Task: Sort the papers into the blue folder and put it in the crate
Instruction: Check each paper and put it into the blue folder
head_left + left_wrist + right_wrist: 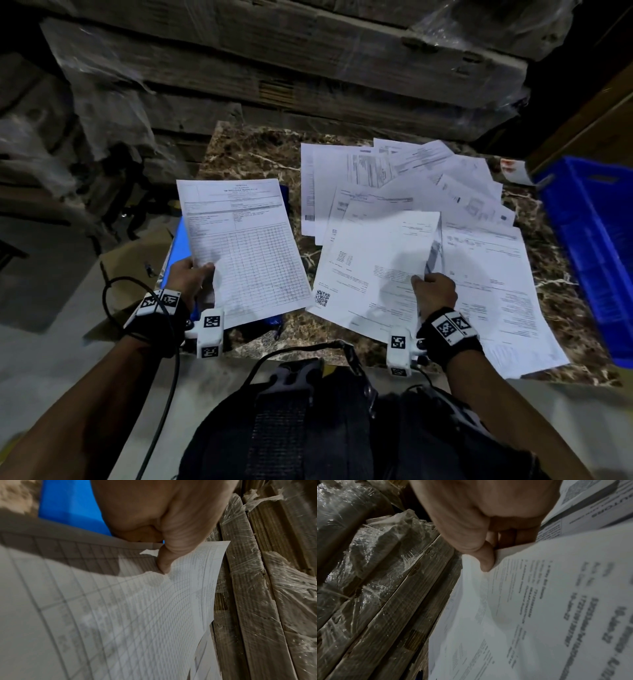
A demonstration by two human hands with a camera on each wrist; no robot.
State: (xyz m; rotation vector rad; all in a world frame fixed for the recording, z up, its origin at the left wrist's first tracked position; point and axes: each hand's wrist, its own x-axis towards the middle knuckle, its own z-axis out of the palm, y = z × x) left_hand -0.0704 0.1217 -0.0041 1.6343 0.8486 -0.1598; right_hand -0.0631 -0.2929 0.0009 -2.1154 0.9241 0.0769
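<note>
My left hand (191, 277) pinches the near left edge of a gridded form sheet (246, 246), thumb on top (164, 561), holding it above the blue folder (180, 246). The folder lies on the marble table's left side, mostly hidden under the sheet; blue shows behind my hand (68, 503). My right hand (433, 287) pinches a printed sheet with a QR code (376, 267), thumb on top (485, 559), lifted off the spread of loose papers (428, 178). The blue crate (589, 240) stands at the table's right.
The brown marble table (260, 150) carries the papers. Shrink-wrapped stacks of flat cardboard (274, 68) rise right behind it. A cardboard box (133, 253) sits low at the left. A dark bag (291, 421) rests against my body at the table's near edge.
</note>
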